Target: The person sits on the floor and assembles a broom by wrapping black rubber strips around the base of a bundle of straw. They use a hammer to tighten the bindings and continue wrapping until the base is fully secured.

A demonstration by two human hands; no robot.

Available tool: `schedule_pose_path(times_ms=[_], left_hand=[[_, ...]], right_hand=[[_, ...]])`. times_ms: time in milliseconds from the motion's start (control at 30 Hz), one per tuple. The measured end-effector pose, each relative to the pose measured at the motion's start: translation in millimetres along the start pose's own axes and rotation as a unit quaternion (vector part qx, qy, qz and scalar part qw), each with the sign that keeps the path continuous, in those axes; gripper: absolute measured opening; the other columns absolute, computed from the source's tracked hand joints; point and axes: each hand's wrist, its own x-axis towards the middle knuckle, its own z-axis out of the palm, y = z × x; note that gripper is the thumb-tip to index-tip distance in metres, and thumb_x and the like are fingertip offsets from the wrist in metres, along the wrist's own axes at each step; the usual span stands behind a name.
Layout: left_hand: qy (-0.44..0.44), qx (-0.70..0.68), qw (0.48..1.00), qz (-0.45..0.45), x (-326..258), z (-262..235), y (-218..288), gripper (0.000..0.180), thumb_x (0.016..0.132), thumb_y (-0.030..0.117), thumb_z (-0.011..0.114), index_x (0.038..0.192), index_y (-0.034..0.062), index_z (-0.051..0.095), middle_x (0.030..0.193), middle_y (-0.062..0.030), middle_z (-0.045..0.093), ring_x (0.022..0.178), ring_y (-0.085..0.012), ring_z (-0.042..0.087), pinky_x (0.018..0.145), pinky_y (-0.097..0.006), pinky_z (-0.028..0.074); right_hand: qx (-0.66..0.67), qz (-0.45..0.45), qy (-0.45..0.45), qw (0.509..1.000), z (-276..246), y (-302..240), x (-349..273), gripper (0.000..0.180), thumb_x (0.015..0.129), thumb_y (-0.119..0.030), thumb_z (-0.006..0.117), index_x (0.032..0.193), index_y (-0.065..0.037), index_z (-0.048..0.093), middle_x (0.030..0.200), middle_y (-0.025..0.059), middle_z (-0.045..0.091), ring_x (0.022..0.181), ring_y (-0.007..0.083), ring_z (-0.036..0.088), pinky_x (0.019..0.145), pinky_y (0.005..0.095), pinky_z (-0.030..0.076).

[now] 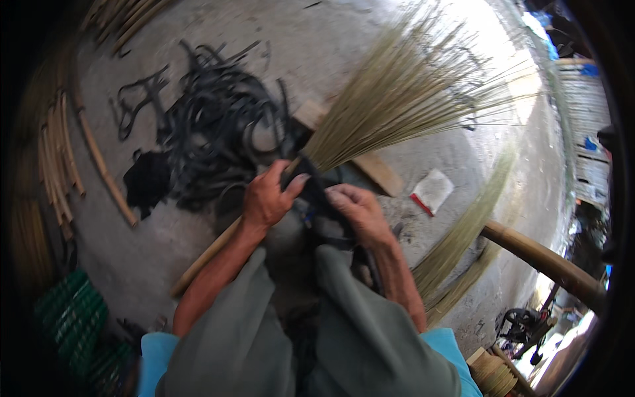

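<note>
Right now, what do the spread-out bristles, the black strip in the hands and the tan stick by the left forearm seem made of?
Bristles: probably dry plant stalks; dull, straw-yellow, fanning into thin stems. Black strip: maybe rubber, matte and bendy, though cloth is possible. Stick: bamboo or wood, I can't tell which; smooth-looking, tan, straight.

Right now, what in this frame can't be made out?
All in the head view:
Stick, upper stretch: hidden behind the left grip and forearm.
Bristle bundle, base: covered by the black strip.
Bamboo poles, upper left: cut off by the edge.
Bristle tips, right: washed out by glare.
</note>
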Motion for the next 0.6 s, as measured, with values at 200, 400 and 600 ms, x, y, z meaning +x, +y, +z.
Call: schedule_pose_path(times_ms=[200,400,600], left_hand=[[-0.024,-0.020,1.000,-0.006,2,-2,-5,0.059,0.105,0.058,0.075,0.126,0.0033,0.072,0.092,-0.0274,0.077,0.091,-0.0496,0.078,0.079,-0.053,0.060],[-0.054,-0.036,0.998,-0.010,9,-6,-13,0.062,0.107,0.061,0.071,0.123,0.0013,0.072,0.087,-0.0241,0.076,0.079,-0.0436,0.075,0.075,-0.051,0.058],[-0.074,-0.160,0.978,-0.113,36,-34,-18,0.055,0.105,0.050,0.075,0.130,0.0010,0.070,0.096,-0.0193,0.077,0.088,-0.0355,0.075,0.082,-0.048,0.059]], right_hand=[[-0.040,-0.097,0.095,0.990,-12,3,-6,0.030,0.110,-0.028,0.077,0.119,0.001,0.077,0.098,-0.0041,0.071,0.089,0.0059,0.060,0.083,0.0256,0.051],[-0.230,-0.157,0.182,0.943,-26,35,18,0.035,0.115,-0.034,0.069,0.113,0.000,0.072,0.096,0.0007,0.065,0.091,0.0129,0.057,0.084,0.0320,0.050],[-0.209,-0.223,0.166,0.938,11,48,80,0.037,0.119,-0.034,0.060,0.107,0.001,0.064,0.089,0.0049,0.057,0.087,0.0166,0.052,0.081,0.0367,0.049]])
